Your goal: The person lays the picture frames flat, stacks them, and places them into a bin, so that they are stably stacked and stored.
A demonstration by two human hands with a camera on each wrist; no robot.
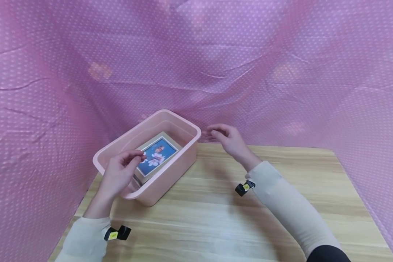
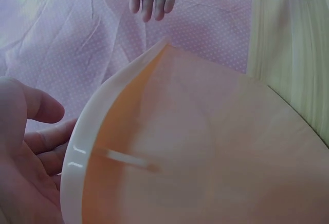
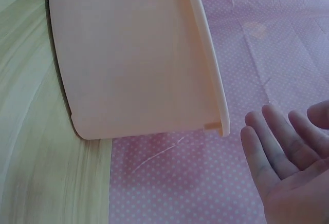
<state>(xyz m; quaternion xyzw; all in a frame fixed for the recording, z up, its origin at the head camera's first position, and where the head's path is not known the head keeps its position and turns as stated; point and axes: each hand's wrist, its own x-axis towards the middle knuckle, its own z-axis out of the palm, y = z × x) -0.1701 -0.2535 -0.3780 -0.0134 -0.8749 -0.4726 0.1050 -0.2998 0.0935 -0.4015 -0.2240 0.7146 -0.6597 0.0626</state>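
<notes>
A pink plastic bin (image 1: 175, 174) stands at an angle on the table. Inside it lies a picture frame (image 1: 158, 154) with a pale border and pink-white blossoms on blue. My left hand (image 1: 119, 173) hovers over the bin's near left part, fingers loosely bent and holding nothing. From the left wrist view, that hand (image 2: 31, 147) appears beside the bin's rim (image 2: 97, 106); whether it touches is unclear. To the right of the bin's far corner is my right hand (image 1: 227, 138), empty. Its fingers (image 3: 277, 142) extend toward the bin but stay apart from it in the right wrist view.
Pink dotted cloth (image 1: 216, 72) hangs behind the table and along both sides. The light wood tabletop (image 1: 209, 218) extends in front and to the right of the bin. Each sleeve carries a small black wrist camera, one by the left cuff (image 1: 118, 233).
</notes>
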